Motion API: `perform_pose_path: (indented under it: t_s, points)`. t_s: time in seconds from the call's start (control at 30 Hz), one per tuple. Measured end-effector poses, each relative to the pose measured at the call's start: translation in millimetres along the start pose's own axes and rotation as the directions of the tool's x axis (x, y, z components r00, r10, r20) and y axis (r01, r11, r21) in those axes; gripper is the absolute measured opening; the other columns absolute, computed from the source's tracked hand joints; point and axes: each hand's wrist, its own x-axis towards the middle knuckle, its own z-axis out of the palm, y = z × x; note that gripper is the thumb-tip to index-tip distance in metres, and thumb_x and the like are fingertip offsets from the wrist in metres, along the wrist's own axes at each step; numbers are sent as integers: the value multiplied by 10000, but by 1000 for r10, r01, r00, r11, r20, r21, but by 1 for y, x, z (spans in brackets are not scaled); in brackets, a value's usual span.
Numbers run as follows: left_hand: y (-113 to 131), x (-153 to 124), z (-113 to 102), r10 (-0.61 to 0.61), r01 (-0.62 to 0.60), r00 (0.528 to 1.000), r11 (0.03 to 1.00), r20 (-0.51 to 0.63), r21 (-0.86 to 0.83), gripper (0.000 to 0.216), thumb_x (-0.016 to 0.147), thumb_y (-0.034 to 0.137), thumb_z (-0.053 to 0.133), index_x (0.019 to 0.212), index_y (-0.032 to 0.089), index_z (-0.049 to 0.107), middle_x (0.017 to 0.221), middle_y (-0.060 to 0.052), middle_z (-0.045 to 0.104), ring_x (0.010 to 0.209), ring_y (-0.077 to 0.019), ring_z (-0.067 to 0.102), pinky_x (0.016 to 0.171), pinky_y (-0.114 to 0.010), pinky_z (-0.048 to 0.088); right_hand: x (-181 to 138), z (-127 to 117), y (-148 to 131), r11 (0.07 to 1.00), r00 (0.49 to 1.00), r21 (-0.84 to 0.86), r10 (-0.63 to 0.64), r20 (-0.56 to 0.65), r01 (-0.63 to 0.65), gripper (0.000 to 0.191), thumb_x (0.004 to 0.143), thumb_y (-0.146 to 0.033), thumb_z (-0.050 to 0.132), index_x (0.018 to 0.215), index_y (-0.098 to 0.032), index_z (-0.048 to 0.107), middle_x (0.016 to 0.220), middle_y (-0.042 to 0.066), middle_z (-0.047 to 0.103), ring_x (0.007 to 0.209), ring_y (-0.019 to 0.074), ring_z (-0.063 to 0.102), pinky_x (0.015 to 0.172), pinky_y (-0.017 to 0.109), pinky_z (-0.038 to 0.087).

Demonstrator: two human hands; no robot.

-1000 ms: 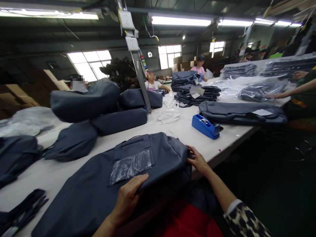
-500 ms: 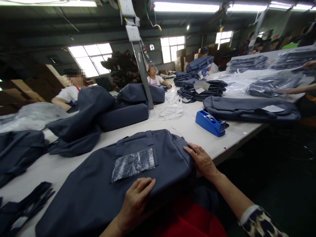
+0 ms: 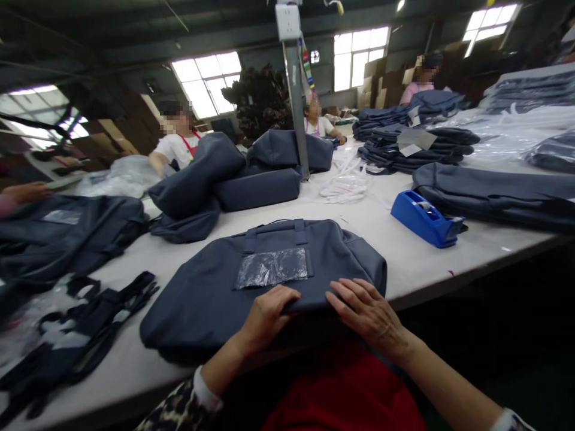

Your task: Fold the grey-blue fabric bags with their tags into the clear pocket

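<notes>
A dark blue-grey duffel bag [image 3: 215,299] lies in front of me on the white table, its near edge towards my body. It carries short webbing strap ends and a clear plastic-covered patch [image 3: 272,267]. My left hand [image 3: 269,316] is closed on the bag's near edge, the fingers curled over it. To the right, my right hand [image 3: 369,317] grips the same edge, fingers laid over the top and the thumb hidden. A blue tape dispenser [image 3: 424,220] stands on the table beyond my right hand.
Dark webbing straps [image 3: 90,332] lie at the left near another bag [image 3: 103,233]. More bags [image 3: 256,190] are heaped around a metal post [image 3: 296,108]. Flat bags [image 3: 417,149] are stacked further back. Co-workers [image 3: 177,140] stand across the table; another person's hand [image 3: 27,193] shows at left.
My right hand has moved from the bag's right end to its near edge, closer to my left hand. The bag sits straighter, and my view has turned left. A hand has appeared at far left.
</notes>
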Motion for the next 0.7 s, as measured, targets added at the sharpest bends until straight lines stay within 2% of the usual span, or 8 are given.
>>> perform_pose_path:
  t_s: [0.07,0.13,0.23,0.33,0.5,0.6,0.7]
  points:
    - [3,6,-8,-47,47,998,999,42,-5,289,842,83,651,1093,218,602,1055,-22,664,988,-196,626,892,-328,521,14,2,-7,999,1000,36,-19,14,19,261,971,-146,478,1203,-156,599,1105,76,669,1004,221,566,918,397,394]
    - [9,6,-11,-67,67,998,997,-1,39,360,868,108,640,1203,222,573,1143,-44,649,1059,-207,614,938,-349,515,26,3,-6,998,999,55,13,42,-15,153,972,-215,518,1063,-172,633,924,43,668,830,202,549,781,370,379]
    - [16,-10,-9,8,38,976,978,-219,206,460,917,114,583,1353,209,471,1289,-96,574,1194,-232,539,1032,-406,466,42,-1,4,997,993,48,62,100,-67,96,946,-280,581,948,-199,633,818,20,627,765,203,519,714,354,334]
    - [11,-35,-5,164,8,917,905,-364,426,361,928,89,563,1272,194,538,1192,-91,608,1122,-238,549,1020,-420,460,56,-8,16,994,988,55,85,128,-93,72,929,-274,610,914,-206,627,808,11,615,773,200,526,724,340,328]
    - [-9,-61,-21,251,15,900,799,-356,601,400,900,38,582,1274,177,551,1184,-107,601,1124,-249,539,1034,-451,446,77,-13,36,992,982,85,81,169,-97,129,938,-327,601,892,-210,626,820,3,635,783,178,572,735,308,351]
    - [-16,-60,-39,293,-29,906,763,-306,646,414,897,23,573,1285,167,549,1161,-108,611,1095,-242,548,1040,-461,434,86,-13,46,991,975,98,71,211,-94,185,951,-368,576,866,-210,620,805,3,639,777,174,595,741,298,369]
    - [-20,-52,-55,294,-60,924,744,-246,666,396,915,52,573,1298,146,535,1133,-106,630,1031,-235,564,983,-429,455,90,-11,52,987,964,123,66,259,-101,246,970,-408,532,857,-210,625,799,7,647,777,175,611,739,296,382]
